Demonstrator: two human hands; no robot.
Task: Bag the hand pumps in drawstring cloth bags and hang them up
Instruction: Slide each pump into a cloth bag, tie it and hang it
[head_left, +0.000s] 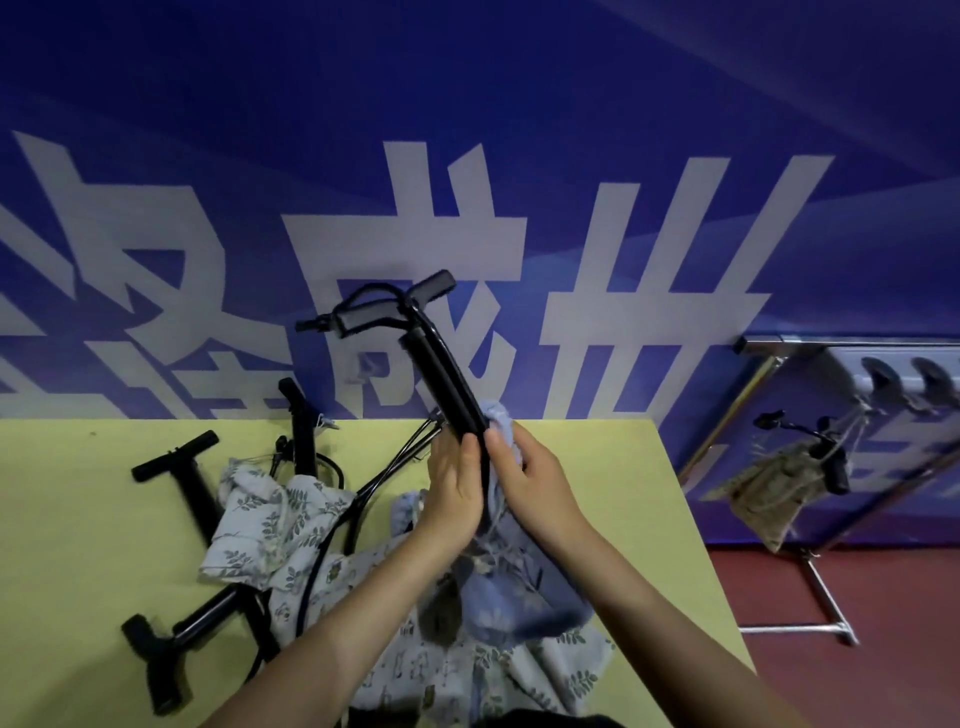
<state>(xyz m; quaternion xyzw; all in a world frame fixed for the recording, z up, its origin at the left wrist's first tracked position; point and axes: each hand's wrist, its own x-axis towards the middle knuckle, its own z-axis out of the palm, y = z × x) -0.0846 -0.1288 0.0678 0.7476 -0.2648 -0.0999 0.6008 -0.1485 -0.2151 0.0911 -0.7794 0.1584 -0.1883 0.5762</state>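
Black hand pump (439, 364), slim tube tilted up and to the left, T-handle (387, 306) at the top with two ribbed grips, thin black hose looping over it. Lower end sunk in a pale blue drawstring cloth bag (511, 587) with a faint flower print, held above a yellow-green table (78, 519). Bag mouth bunched round the tube just below mid-length. Left hand (454, 493) against the left side of the tube, fingers fairly straight, thumb up along the barrel; whether curled round it, cannot tell. Right hand (524, 480) pinching the gathered blue cloth at the bag's mouth, fingers curled into the fabric, a cord hanging just beneath.

On the table to the left: a second black pump (187, 483) lying flat, handle toward the wall; a third (182, 631) near the front edge; a fourth (301, 431) standing out of a white leaf-print bag (270, 519). More leaf-print cloth (467, 670) heaped at the near edge under the forearms.

At right, a metal rack (810, 519) with black hooks, a tan bag (769, 493) hanging from it, black pump handles poking out of the top.

Behind, a blue banner (467, 104) with large white Chinese characters, cut off by the table; "世" (675, 291) readable at right, the others only partly legible.
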